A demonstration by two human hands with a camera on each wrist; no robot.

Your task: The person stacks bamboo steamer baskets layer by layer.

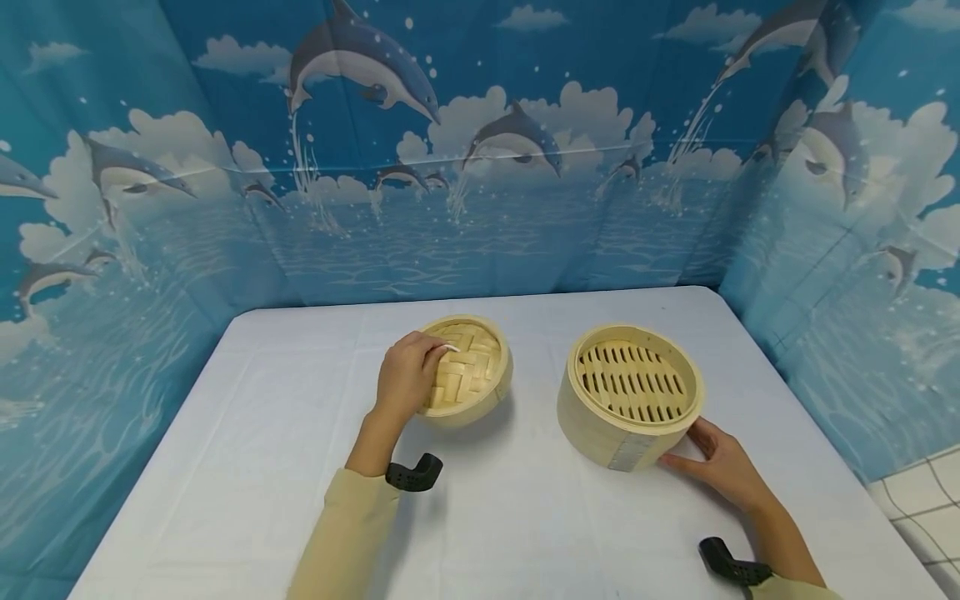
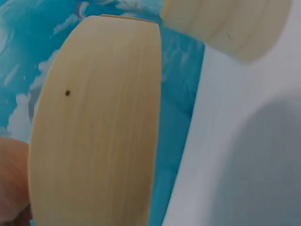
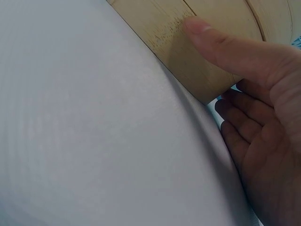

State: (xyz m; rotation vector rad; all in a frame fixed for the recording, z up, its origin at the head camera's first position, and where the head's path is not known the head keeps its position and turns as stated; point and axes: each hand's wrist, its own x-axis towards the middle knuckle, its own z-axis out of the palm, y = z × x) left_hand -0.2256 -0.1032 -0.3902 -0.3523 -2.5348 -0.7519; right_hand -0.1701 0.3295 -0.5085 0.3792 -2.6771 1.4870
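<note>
The lid of a bamboo steamer (image 1: 476,354), round with a woven top, hangs tilted above the white table, its shadow on the cloth below. My left hand (image 1: 408,371) pinches a small white loop at the lid's top. In the left wrist view the lid's pale side band (image 2: 99,122) fills the middle, with a small dark hole. To the right stands the bamboo steamer (image 1: 600,421), uncovered, its slatted rack showing. My right hand (image 1: 720,467) holds its lower right side: the thumb (image 3: 221,44) lies against the wall, the other fingers bend around behind.
A white cloth covers the table (image 1: 262,467). Behind it and along both sides hangs a blue curtain (image 1: 360,225) printed with dolphins. White floor tiles (image 1: 918,508) show at the lower right.
</note>
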